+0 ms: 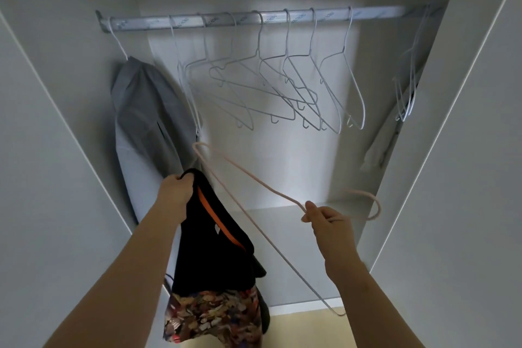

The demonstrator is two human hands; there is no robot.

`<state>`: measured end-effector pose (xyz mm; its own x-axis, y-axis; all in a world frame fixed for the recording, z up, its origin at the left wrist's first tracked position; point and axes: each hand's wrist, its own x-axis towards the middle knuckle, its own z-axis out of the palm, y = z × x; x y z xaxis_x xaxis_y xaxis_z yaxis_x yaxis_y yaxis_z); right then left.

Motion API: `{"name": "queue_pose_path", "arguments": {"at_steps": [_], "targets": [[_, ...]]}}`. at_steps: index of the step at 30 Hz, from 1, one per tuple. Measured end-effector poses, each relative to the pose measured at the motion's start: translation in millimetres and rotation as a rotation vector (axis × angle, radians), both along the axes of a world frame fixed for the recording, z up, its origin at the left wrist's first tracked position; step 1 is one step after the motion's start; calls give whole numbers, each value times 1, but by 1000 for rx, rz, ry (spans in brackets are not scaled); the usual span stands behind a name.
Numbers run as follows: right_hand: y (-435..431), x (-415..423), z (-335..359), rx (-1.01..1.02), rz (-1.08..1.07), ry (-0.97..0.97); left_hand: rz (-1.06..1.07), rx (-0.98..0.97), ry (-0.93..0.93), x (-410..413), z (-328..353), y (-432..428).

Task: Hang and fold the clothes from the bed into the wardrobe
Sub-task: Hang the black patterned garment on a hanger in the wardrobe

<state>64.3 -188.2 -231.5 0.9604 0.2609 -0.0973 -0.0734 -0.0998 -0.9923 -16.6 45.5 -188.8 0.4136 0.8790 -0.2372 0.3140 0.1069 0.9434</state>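
Head camera, facing an open wardrobe: at lower centre the person's left hand [176, 192] grips the top of a black dress [209, 240] with orange trim and a floral skirt, hanging to the bottom edge. Right of centre, the right hand [327, 223] pinches the neck of a pink wire hanger [265, 187]. Above, empty white hangers [282, 79] line a metal rail [254, 18], with a grey garment bag [147, 116] at upper left.
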Motion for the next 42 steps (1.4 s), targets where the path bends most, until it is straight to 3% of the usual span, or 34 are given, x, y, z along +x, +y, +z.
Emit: {"name": "queue_pose_path", "arguments": {"at_steps": [5,8,14,17,27,32,34,37,38,40,42], "targets": [[-11,-2,-1,-71,109,9,167,-26,1,8,0,20],[-14,-3,-3,-133,118,-8,145,39,-30,11,3,17],[-15,-9,-2,-180,145,-25,-147,572,214,-1,1,1],[-13,-11,2,-191,165,-32,-271,683,269,-5,-5,-13],[2,-18,15,-199,202,10,-459,624,211,2,-18,-104],[1,-19,17,-116,143,78,-643,541,55,4,-22,-135],[-2,-16,16,-106,81,42,-759,703,96,1,-23,-128],[-7,-11,17,-86,27,-26,-710,1288,266,-5,-17,-114],[-8,-11,18,-73,22,-47,-688,1378,265,-5,-13,-111],[-10,-11,21,-54,9,-86,-726,1429,281,-2,-6,-106],[-12,-12,26,-16,-12,-124,-787,1353,290,0,-3,-104]]}}
